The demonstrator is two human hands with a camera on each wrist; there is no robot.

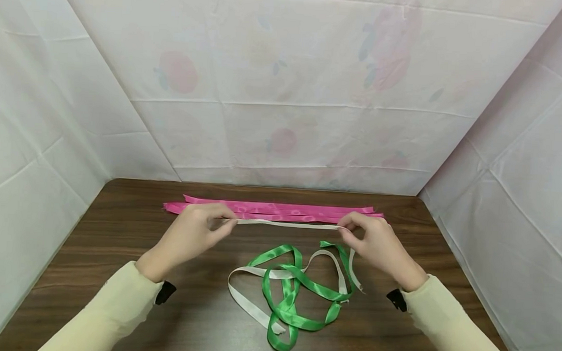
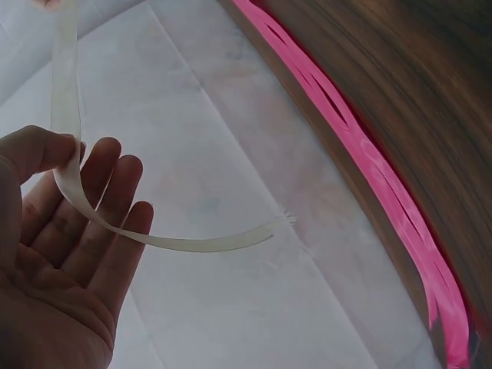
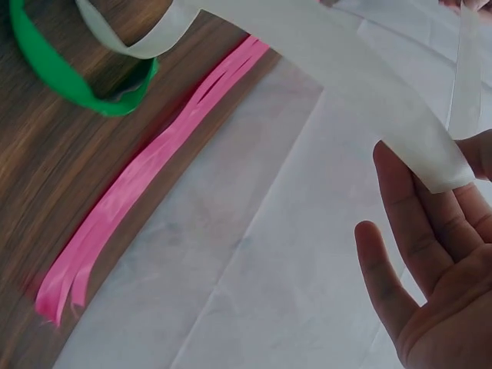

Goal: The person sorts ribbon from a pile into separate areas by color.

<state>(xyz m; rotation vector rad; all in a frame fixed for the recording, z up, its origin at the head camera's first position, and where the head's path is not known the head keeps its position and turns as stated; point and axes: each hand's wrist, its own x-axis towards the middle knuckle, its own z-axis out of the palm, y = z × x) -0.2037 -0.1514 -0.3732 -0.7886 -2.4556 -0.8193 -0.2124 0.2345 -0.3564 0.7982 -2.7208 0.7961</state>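
A white ribbon (image 1: pixel 288 225) is stretched level between both hands, just in front of the pink ribbons. My left hand (image 1: pixel 195 230) pinches it between thumb and forefinger; in the left wrist view its frayed tail (image 2: pixel 207 244) curves away past the other fingers. At the opposite end my right hand (image 1: pixel 374 241) pinches it with thumb and fingertips. From the right hand the rest of the ribbon (image 3: pixel 346 69) hangs down, its end (image 1: pixel 355 275) beside a green ribbon (image 1: pixel 320 290). Several pink ribbons (image 1: pixel 279 211) lie side by side along the table's far edge.
Tangled with the green ribbon on the brown wooden table (image 1: pixel 116 273) is another white ribbon (image 1: pixel 251 308). White cloth (image 1: pixel 294 92) with faint fruit prints rises behind the table, and white cloth walls (image 1: pixel 521 181) stand at both sides. Each wrist carries a small black device (image 1: pixel 165 293).
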